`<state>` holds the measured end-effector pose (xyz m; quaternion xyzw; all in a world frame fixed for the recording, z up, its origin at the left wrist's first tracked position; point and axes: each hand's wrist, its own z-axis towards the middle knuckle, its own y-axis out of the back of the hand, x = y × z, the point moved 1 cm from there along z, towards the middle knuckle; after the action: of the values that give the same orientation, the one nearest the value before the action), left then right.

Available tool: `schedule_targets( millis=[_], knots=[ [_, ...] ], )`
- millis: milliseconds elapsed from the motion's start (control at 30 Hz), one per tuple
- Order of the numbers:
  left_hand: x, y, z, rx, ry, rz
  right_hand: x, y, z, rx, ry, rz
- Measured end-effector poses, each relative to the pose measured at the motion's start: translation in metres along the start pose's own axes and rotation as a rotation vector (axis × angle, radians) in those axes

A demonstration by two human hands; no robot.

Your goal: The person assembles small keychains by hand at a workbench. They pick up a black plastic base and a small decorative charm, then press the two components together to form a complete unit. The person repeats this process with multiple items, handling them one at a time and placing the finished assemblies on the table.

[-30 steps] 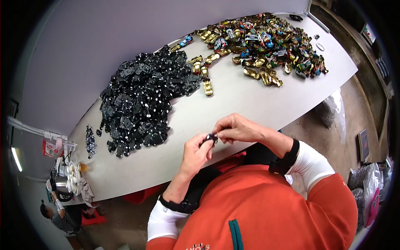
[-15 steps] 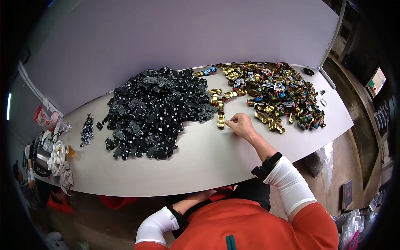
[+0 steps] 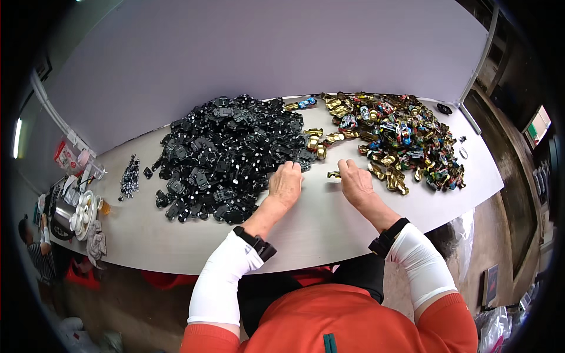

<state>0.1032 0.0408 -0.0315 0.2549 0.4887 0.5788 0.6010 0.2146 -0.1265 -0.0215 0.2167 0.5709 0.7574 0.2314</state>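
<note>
My right hand (image 3: 356,183) is closed on a gold toy car body (image 3: 333,175), which pokes out to the left of the fingers just above the table. At the right edge of a large heap of black toy car chassis (image 3: 206,159), my left hand (image 3: 286,183) has its fingers curled down against the parts. Its fingertips are hidden behind the hand, so what it holds cannot be made out. Several loose gold car bodies (image 3: 333,137) lie between this heap and a second heap of gold and multicoloured car bodies (image 3: 406,138) on the right.
A small pile of shiny little parts (image 3: 129,179) lies on the left of the white table (image 3: 176,247). Beyond it are a tray of white cups (image 3: 84,215), a cloth (image 3: 96,244) and a metal pot (image 3: 62,220). A grey panel (image 3: 282,47) closes the back. Another person (image 3: 40,250) is at far left.
My left hand has come up from below the table edge to the black heap. The right hand has lifted and turned the gold car body, which stood flat on the table before.
</note>
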Motion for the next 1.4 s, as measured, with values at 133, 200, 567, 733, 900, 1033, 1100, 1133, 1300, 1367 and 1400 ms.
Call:
schedule_targets(
  millis=[133,200,567,733,900,1033,1100,1133,1300,1367,1400],
  knots=[
    [0.011,-0.021,-0.005,-0.113,-0.013,0.115,-0.019,-0.008,-0.029,-0.013,0.156,0.027],
    [0.007,-0.011,-0.019,-0.076,-0.065,0.086,-0.021,-0.008,-0.041,-0.038,0.194,0.11],
    [-0.016,0.011,-0.047,-0.047,0.107,-0.536,-0.04,0.007,-0.057,-0.029,-0.098,0.586],
    [-0.041,0.032,-0.069,-0.041,0.091,-0.966,0.026,0.029,-0.052,0.387,-0.357,1.541],
    [-0.047,0.04,-0.093,-0.107,0.476,-1.661,0.057,0.004,-0.066,0.674,-0.608,2.137],
    [-0.043,0.028,-0.113,-0.126,0.691,-2.042,0.068,0.007,-0.078,0.836,-0.442,1.963],
    [-0.04,0.025,-0.121,-0.088,0.742,-2.056,0.044,0.002,-0.073,0.143,0.121,1.189],
    [-0.038,0.024,-0.124,-0.076,0.769,-2.062,0.025,0.01,-0.064,0.039,0.089,0.99],
    [-0.036,0.014,-0.137,-0.053,0.827,-2.06,-0.011,0.017,-0.05,0.12,0.327,0.436],
    [-0.037,0.011,-0.14,-0.038,0.809,-2.077,-0.02,0.0,-0.043,0.051,0.356,0.448],
    [-0.033,0.01,-0.141,-0.035,0.79,-2.088,-0.019,-0.002,-0.036,0.015,0.383,0.456]
  ],
)
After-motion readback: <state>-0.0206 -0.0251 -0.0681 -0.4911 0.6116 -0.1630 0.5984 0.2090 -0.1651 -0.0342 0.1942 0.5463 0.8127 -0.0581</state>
